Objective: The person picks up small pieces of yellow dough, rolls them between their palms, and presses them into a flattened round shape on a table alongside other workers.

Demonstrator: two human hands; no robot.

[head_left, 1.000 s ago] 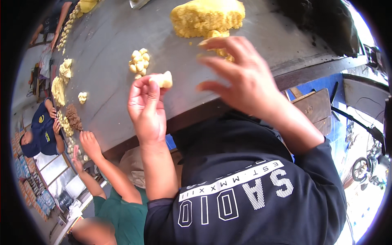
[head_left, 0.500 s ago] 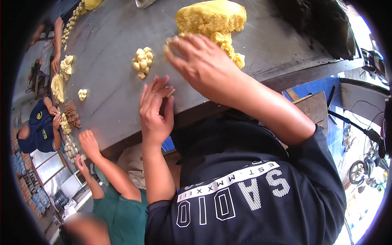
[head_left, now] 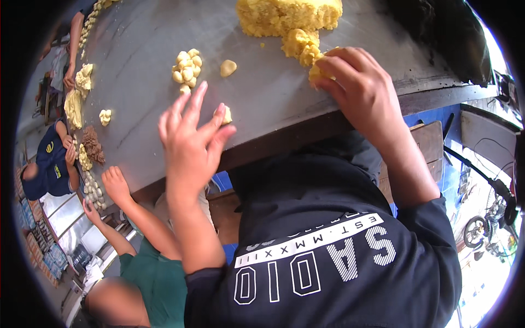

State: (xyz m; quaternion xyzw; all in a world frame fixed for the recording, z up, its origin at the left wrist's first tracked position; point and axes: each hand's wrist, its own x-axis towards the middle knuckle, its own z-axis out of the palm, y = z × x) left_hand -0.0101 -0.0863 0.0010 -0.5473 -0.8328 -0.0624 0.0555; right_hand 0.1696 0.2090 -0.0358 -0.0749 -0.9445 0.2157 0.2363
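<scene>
My left hand [head_left: 191, 139] is open above the table's front edge, fingers spread, beside a small pale dough piece [head_left: 227, 116] that they partly hide; whether they touch it I cannot tell. My right hand [head_left: 355, 87] has its fingers curled onto crumbly yellow dough [head_left: 306, 52], which trails from a large yellow block [head_left: 287, 16]. Between my hands and a little farther back, a flattened pale round [head_left: 228, 68] lies on the grey table [head_left: 262, 93]. Left of it is a cluster of small pale balls [head_left: 186, 68].
Co-workers' hands [head_left: 116, 185] work along the left edge among rows of dough balls [head_left: 94, 194], pale lumps [head_left: 74, 109] and brown crumbly dough [head_left: 93, 145]. A dark draped item [head_left: 448, 33] lies at the back right. Wooden boards [head_left: 421, 145] stand below the table's right edge.
My right hand has moved onto the yellow dough and closed its fingers. My left hand has let go of the pale piece and opened. A pale round now shows beside the cluster.
</scene>
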